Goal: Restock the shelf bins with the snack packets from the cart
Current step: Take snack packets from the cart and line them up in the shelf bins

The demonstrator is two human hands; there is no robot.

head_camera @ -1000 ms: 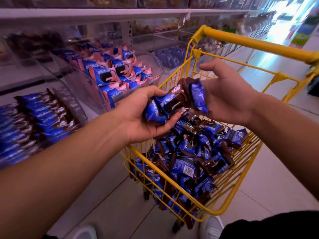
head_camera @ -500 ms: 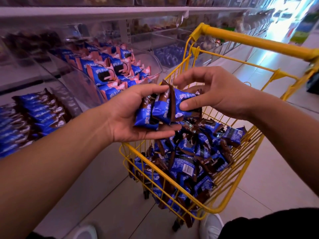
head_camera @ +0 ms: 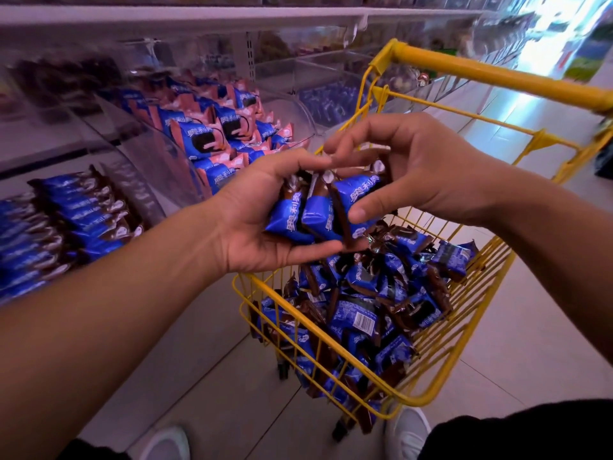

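Snack packets (head_camera: 318, 210), blue-and-brown wrappers, a small stack stood side by side in the left hand (head_camera: 265, 224), held above the near-left corner of the yellow cart (head_camera: 431, 390). Left thumb curls over the top of the stack, fingers cup underneath; hand is wrapped round the bunch. Right hand (head_camera: 428, 171) meets it from the right: thumb presses the face of the rightmost packet, fingers arch over the top edge, so it pinches that packet, loosely. Many more packets lie heaped loose in the cart basket.

Left of the hands, a clear shelf bin (head_camera: 212, 147) with blue-and-pink packets; nearer and further left, a bin (head_camera: 66, 220) with rows of blue-and-brown packets that look the same as the held ones, likely the target.

Handling judgement: light, soft crinkly film, probably slick, so a stack can fan out or slip. Contents likely crushable; avoid hard squeeze. Best hold is across the flat faces of the bunch, pressing packets together, not by the crimped ends.
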